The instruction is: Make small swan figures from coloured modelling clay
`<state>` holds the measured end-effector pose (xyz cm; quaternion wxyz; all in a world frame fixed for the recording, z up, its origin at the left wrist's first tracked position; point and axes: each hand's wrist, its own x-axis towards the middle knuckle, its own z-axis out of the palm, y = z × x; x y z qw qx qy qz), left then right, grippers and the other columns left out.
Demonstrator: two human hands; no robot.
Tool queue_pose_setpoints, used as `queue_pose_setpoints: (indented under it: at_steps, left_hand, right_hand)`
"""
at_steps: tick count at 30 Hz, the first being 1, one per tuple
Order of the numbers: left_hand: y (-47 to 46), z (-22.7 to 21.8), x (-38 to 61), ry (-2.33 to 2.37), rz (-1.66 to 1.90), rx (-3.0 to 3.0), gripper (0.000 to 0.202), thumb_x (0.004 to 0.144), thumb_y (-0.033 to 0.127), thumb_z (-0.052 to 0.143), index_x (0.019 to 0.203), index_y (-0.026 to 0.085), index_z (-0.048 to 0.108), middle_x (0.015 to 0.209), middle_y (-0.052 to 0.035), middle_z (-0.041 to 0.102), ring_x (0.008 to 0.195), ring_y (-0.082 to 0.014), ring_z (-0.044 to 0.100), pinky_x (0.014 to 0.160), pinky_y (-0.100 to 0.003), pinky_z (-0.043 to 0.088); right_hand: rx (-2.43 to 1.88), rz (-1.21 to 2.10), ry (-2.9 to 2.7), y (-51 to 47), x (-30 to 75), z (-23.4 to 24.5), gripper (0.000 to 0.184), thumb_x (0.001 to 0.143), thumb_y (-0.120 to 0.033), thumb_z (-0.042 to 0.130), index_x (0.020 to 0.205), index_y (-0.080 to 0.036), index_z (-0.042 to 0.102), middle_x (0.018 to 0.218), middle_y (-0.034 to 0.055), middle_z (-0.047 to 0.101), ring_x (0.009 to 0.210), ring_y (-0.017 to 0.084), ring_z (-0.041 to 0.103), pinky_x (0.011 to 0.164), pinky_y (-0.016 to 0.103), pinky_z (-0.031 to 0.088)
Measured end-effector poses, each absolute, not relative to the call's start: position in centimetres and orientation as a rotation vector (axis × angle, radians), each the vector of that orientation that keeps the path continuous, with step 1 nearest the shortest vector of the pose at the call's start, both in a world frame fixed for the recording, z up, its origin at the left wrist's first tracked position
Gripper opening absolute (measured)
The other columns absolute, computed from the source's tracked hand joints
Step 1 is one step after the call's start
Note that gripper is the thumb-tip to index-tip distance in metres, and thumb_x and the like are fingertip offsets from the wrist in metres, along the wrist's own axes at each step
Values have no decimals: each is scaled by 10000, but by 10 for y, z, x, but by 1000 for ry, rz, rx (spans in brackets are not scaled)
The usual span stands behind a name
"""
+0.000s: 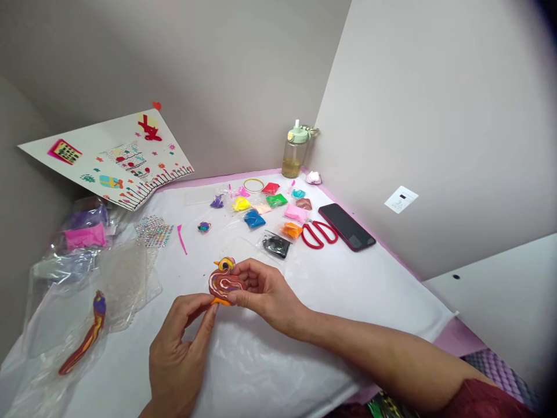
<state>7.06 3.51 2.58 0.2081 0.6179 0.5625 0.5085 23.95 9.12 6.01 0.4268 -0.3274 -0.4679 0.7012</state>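
Home craft corner — clay packets [270,204], scissors [319,234]

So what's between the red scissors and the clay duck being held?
In the head view, a bag of black clay lies between the scissors and the clay duck, an orange bag beside it.

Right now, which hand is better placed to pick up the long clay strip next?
Left, probably. The strip lies on plastic at the left, nearer the left hand, whose fingertips only touch the figure at its base. The right hand grips the figure and would have to cross over.
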Motion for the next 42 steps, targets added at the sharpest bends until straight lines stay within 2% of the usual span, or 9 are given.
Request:
queue_pose_setpoints:
  at_steps: [4,9,14,19,24,32,38,42]
  left_hand:
    - [34,27,70,1551,1460,1766,86,923,249,639,1000,274,669,947,35,653,904,-113,627,847,-217,502]
    - [35,27,71,1660,1447,1674,107,915,305,648,1017,278,666,966,44,680,898,-116,645,844,-211,504]
    - [36,29,71,1647,1455,1747,89,910,310,647,976,266,686,927,32,687,858,-140,650,826,-252,508]
    - [35,30,73,1703,1519,1638,132,866,317,705,955,260,625,911,37,636,848,-132,638,806,-235,514]
    - [36,32,76,1611,1477,1946,112,869,312,704,885,252,611,817,45,633,774,-128,623,749,-228,489]
    - [34,30,73,1675,1437,1764,139,858,373,714,916,268,644,870,52,674,846,-133,662,811,-221,497]
    - [31,25,67,1769,1345,1643,220,842,478,706,962,294,688,955,52,736,897,-162,700,804,-253,502]
    - [30,26,70,1789,1338,1728,195,877,447,670,1004,300,673,966,49,734,893,-157,706,811,-258,514]
  right_hand:
    - [-814,1753,-1173,90,240,61,385,686,-312,866,962,-172,636,930,25,705,814,149,644,769,295,479]
    - [-793,1732,-1144,89,239,64,359,697,-294,855,959,-170,642,925,14,697,826,132,633,773,269,478]
    - [-815,1733,-1185,88,240,65,395,672,-323,871,946,-183,624,909,-1,677,799,135,620,746,274,468]
    - [-922,1541,-1319,90,242,67,303,753,-300,802,963,-199,608,966,19,695,916,178,631,856,331,459]
    - [-831,1729,-1159,88,241,67,390,704,-331,843,926,-204,549,975,18,684,918,191,652,827,322,486]
    - [-711,1893,-1045,87,239,67,514,586,-320,926,903,-179,546,921,5,667,844,152,629,780,282,476]
    - [-724,1894,-1089,89,240,66,493,618,-351,909,883,-188,527,918,-4,655,800,130,605,736,265,454]
    - [-708,1882,-1077,89,240,68,474,625,-336,905,872,-187,530,916,-7,653,790,122,597,724,260,448]
